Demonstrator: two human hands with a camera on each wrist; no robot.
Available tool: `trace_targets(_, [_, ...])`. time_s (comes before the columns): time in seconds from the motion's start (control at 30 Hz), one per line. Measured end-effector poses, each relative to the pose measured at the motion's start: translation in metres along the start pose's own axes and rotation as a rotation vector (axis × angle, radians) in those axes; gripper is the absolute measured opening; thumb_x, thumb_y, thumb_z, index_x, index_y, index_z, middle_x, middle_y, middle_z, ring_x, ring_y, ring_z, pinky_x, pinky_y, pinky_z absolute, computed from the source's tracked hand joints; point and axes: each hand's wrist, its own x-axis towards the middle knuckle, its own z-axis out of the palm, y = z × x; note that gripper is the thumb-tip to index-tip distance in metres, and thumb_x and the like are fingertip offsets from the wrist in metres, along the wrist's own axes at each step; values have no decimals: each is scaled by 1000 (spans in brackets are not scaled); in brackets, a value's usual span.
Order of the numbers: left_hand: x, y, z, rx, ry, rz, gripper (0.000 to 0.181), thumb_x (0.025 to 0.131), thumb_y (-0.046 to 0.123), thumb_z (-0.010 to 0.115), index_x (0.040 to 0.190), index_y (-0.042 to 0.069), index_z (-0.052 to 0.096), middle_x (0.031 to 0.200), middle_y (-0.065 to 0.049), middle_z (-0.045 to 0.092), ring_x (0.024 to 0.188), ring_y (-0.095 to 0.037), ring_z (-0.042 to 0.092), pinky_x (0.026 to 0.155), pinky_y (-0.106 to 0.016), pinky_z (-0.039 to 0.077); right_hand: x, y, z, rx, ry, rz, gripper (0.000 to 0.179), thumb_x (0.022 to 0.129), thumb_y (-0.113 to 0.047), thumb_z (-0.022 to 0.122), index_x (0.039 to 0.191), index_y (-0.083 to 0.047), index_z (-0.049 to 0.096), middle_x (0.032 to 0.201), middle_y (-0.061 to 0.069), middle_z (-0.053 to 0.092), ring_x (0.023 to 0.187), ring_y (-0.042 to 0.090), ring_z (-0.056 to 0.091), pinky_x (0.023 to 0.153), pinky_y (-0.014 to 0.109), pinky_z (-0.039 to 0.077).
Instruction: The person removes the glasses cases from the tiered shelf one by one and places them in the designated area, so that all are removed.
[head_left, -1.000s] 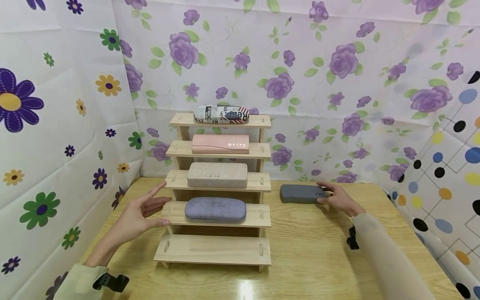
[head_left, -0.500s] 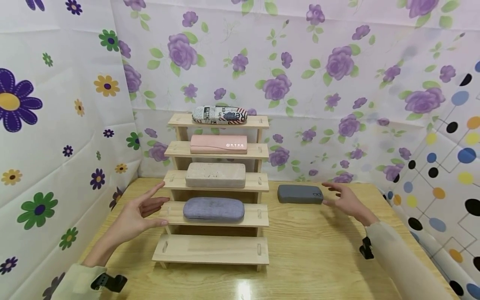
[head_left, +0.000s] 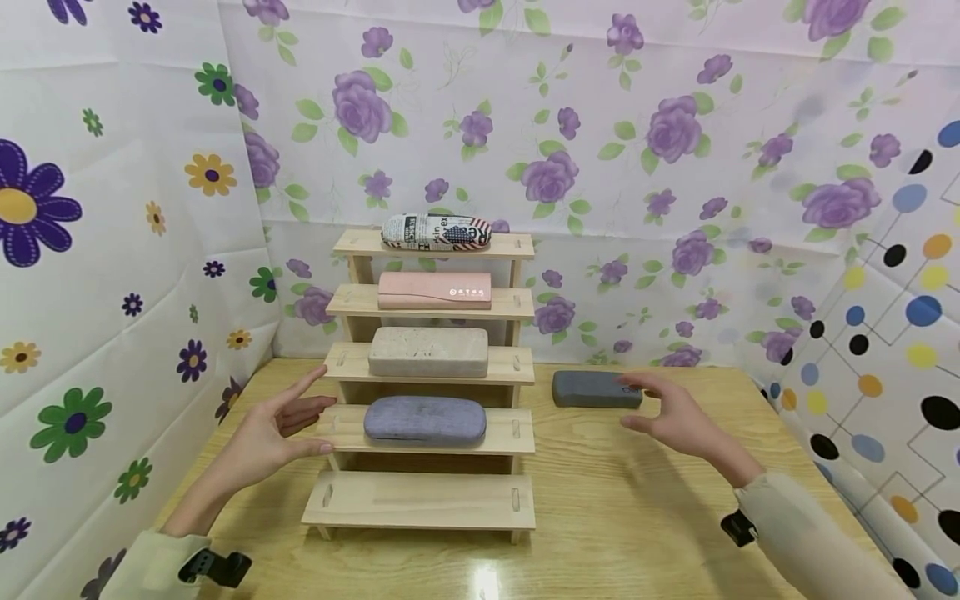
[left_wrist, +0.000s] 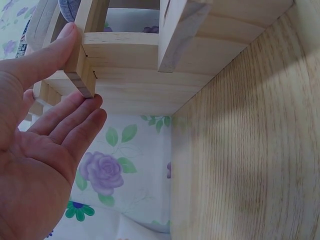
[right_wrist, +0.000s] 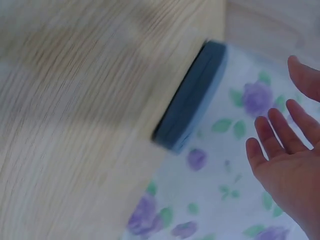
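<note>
My left hand (head_left: 262, 437) is at the left side of a stepped wooden rack (head_left: 416, 500), its fingers spread and fairly straight. In the left wrist view its thumb (left_wrist: 60, 42) lies along the end of one shelf board, with fingertips right at that board's lower corner. My right hand (head_left: 678, 417) hovers, fingers apart, beside a dark grey glasses case (head_left: 585, 390) on the table, overlapping its right end in the head view. The right wrist view shows a gap between hand and case. On the rack's second step from the bottom lies a blue-purple glasses case (head_left: 425, 420).
Higher steps hold a cream case (head_left: 427, 352), a pink case (head_left: 433, 290) and a newsprint-patterned case (head_left: 437, 232). The lowest step is bare wood. Flowered cloth (head_left: 615, 167) hangs behind the wooden table (head_left: 600, 500), with patterned cloth on both sides.
My right hand let go of the grey case, drew right, then came back left and nearer, over its right end. The case stays put. My left hand keeps its place at the rack.
</note>
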Motion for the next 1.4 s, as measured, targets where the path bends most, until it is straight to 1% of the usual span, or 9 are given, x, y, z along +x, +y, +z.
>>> trace_targets(0.1, [0,0,0,5,0,1,105,83,7,91,168,22,32,140,-25,63,129,-38,60,103,-29,55,-5,-17,6,1,-1,-11,61,94,-14,83,149,-5,57,146,19,59,131,45,55,110,68,44])
trace_targets(0.3, [0,1,0,10,4,3,105,83,7,91,168,22,31,140,-25,63,129,-38,61,103,-30,55,-10,-46,19,-1,29,-83,58,92,-13,85,145,-9,61,141,12,63,127,37,60,104,63,52])
trace_targets(0.47, [0,1,1,8,5,-2,105,83,7,91,168,22,31,140,-25,64,129,-39,60,103,-29,55,-14,-70,28,36,48,-103,55,92,-15,85,142,-14,64,139,8,65,125,33,62,105,62,52])
trace_targets(0.6, [0,2,1,11,7,-3,105,83,7,91,168,21,31,140,-25,64,129,-40,60,103,-29,55,-15,-86,35,50,56,-105,52,92,-19,86,140,-21,66,136,0,66,124,27,63,105,59,52])
trace_targets(0.7, [0,3,1,15,9,-4,105,83,7,91,168,21,32,139,-25,64,129,-41,60,103,-30,55,-16,-97,40,53,60,-108,52,92,-21,86,140,-23,66,135,-3,66,122,24,62,104,57,52])
trace_targets(0.9, [0,3,1,14,7,-7,105,83,7,91,168,21,31,140,-24,64,129,-39,60,103,-29,55,-17,-115,52,74,62,-105,54,91,-25,87,141,-22,65,136,-4,65,124,26,62,104,59,52])
trace_targets(1.1, [0,1,0,5,6,-11,105,83,7,91,168,22,32,140,-24,64,130,-37,60,103,-27,54,-11,-127,68,85,66,-123,56,90,-30,87,141,-21,66,139,-4,64,127,26,61,105,60,52])
trace_targets(1.23, [0,1,0,2,2,-9,106,83,7,91,168,22,31,140,-24,63,130,-37,60,104,-28,54,-6,-134,78,73,74,-135,57,88,-26,89,140,-17,67,139,-5,64,129,25,60,105,57,52])
trace_targets(1.4, [0,1,0,2,4,-5,106,83,7,91,168,22,31,140,-24,63,130,-37,60,103,-27,54,2,-141,90,82,55,-146,61,87,-21,90,142,-11,65,139,-1,65,130,29,60,107,57,51])
